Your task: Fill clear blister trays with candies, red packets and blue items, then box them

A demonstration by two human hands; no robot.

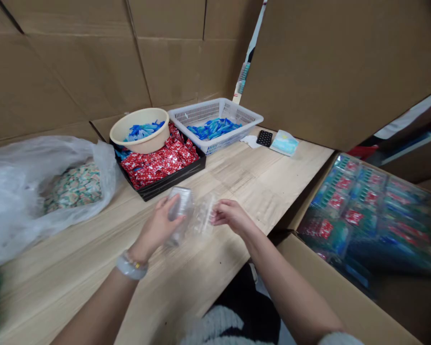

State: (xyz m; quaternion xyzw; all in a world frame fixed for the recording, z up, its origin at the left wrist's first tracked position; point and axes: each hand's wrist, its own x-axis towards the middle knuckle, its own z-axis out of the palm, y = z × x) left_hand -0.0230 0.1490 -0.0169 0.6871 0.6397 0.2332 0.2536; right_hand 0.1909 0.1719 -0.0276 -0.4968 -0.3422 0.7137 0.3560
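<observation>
My left hand (158, 227) is closed around a stack of clear plastic blister shells (183, 203), held just over the wooden table. Right beside it, my right hand (232, 216) pinches the edge of a single clear plastic shell (203, 215) with moulded ridges. That shell is blurred and looks see-through, with nothing visible inside. Whether it touches the stack, I cannot tell. Beyond my hands sits a black tray (175, 179) filled with red printed packets (154, 165).
A cream bowl (138, 146) and a white basket (233, 136) hold blue pieces. At left lies a plastic bag (7, 167) of small green-and-orange packets. A black card (264, 138) and light-blue packet (284, 143) lie further back. At right, a cardboard box (326, 282) contains filled packs.
</observation>
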